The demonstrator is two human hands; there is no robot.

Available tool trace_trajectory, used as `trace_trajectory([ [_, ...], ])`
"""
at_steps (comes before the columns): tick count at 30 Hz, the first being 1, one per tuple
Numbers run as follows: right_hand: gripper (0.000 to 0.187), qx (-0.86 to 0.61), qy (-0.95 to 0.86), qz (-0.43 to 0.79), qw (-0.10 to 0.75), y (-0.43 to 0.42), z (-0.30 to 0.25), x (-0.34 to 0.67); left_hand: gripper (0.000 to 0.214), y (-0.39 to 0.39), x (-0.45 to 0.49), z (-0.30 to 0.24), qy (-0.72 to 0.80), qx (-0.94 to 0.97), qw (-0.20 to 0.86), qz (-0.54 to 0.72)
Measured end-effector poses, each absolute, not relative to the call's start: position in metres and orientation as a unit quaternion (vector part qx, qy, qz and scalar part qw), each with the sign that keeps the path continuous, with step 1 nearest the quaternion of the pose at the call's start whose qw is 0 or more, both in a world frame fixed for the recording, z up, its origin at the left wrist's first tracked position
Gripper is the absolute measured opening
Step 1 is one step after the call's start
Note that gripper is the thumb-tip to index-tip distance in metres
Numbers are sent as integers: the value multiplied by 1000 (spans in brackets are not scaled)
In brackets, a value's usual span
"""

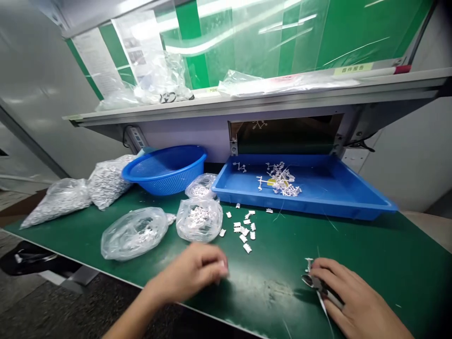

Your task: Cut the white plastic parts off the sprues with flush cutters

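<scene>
My left hand is curled over the near edge of the green table, thumb and forefinger pinched together. A whitish bit shows at its fingertips, too blurred to name. At the right my right hand is closed around a pair of small cutting pliers, their metal jaws pointing left. A white plastic sprue piece sticks out by the jaws and forefinger. Several small white plastic parts lie loose beyond my left hand. Just behind it stands an open clear bag of white parts.
A blue tray holding white sprues stands at the back. Left of it are a blue basket, another open bag and filled bags. A shelf overhangs the table.
</scene>
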State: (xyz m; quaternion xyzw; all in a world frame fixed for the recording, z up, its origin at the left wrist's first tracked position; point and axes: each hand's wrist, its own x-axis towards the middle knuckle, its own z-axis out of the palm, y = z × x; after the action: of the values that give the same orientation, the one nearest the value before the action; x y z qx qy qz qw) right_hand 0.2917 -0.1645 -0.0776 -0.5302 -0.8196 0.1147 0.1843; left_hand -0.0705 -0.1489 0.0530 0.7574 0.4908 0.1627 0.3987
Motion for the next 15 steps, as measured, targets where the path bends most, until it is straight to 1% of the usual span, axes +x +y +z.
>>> trace_trajectory([
  [1,31,-540,-811,104,200,-165,-83,292,21,-158,-77,40,492,754,416,131],
  [3,31,-553,-799,97,215,-166,-90,293,23,-163,-79,18,498,739,432,136],
  [7,32,-549,-801,97,219,-166,-100,296,32,-142,-66,1,488,683,464,282],
  [10,33,-553,-797,82,231,-165,-106,299,43,-133,-65,9,466,662,480,338],
  [12,33,-557,-792,82,236,-165,-106,300,42,-131,-75,23,483,670,419,377],
  [14,32,-561,-787,93,241,-165,-103,298,37,-125,-93,40,526,693,292,397],
  [15,31,-564,-782,100,244,-165,-99,295,35,-120,-103,49,550,708,220,385],
])
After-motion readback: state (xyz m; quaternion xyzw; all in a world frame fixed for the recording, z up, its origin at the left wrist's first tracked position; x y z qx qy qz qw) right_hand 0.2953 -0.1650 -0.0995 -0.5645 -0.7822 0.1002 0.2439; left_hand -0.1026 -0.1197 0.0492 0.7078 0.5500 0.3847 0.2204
